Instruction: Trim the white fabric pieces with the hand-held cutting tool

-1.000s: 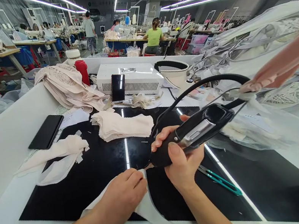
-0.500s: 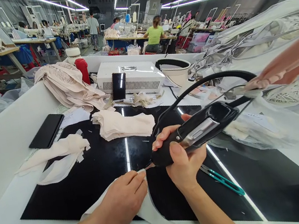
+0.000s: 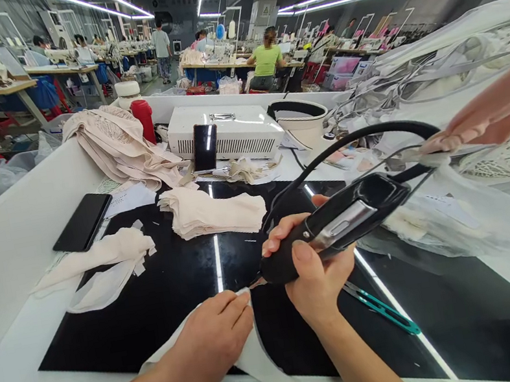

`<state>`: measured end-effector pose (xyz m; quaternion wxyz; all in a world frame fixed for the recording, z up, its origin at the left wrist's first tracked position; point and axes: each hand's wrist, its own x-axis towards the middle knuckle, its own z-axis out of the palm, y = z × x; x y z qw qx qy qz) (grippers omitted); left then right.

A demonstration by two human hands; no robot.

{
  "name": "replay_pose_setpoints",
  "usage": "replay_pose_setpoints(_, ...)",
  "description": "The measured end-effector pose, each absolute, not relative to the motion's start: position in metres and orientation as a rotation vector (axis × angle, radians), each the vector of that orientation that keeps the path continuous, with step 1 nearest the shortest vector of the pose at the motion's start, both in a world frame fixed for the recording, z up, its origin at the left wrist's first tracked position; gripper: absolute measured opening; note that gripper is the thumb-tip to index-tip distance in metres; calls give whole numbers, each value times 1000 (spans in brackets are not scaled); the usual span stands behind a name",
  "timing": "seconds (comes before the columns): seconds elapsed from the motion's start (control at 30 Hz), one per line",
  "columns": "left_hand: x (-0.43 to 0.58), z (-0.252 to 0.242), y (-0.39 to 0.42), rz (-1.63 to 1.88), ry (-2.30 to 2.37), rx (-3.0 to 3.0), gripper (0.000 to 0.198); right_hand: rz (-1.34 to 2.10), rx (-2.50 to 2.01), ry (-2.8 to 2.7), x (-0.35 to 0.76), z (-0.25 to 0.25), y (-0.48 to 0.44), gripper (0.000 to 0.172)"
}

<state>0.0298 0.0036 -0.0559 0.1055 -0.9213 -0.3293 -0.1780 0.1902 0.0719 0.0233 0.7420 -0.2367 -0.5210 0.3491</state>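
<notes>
My right hand (image 3: 316, 272) is wrapped round a black corded handheld tool (image 3: 339, 222) with a silver panel; its exact kind I cannot make out. The tool's narrow metal tip points down-left and meets the edge of a pale fabric piece (image 3: 255, 357). My left hand (image 3: 217, 329) is closed on that fabric, pinching its edge beside the tip. Part of the fabric is hidden under the left hand. Beneath both hands lies a black mat (image 3: 159, 320). Teal-handled thread snips (image 3: 387, 312) rest on the mat, to the right of my right wrist.
Beyond my hands lies a stack of cream fabric pieces (image 3: 214, 210), with loose fabric (image 3: 110, 263) to its left. A black phone (image 3: 83, 222), a white vented box (image 3: 224, 127) and a red bottle (image 3: 142, 120) stand behind. Fabric heaps (image 3: 451, 71) and a hanging pink cloth (image 3: 500, 98) occupy the right.
Both hands, the tool and the fabric keep nearly the same position. The whole view has shifted very slightly; nothing has been picked up or let go.
</notes>
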Motion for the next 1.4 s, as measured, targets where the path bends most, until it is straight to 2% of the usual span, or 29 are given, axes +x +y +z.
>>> replay_pose_setpoints(0.23, 28, -59, 3, -481, -973, -2740, 31, 748, -555, -1124, 191, 30, 71, 46)
replay_pose_setpoints(0.53, 31, -58, 3, -491, -992, -2731, 25, 788, -546, -1127, 188, 26, 68, 47)
replay_pose_setpoints(0.77, 28, -54, 3, -454, -977, -2755, 31, 785, -597, -1141, 188, 26, 67, 44)
replay_pose_setpoints(1.4, 31, -57, 4, -554, -1005, -2769, 29, 785, -641, -1117, 182, 27, 66, 47)
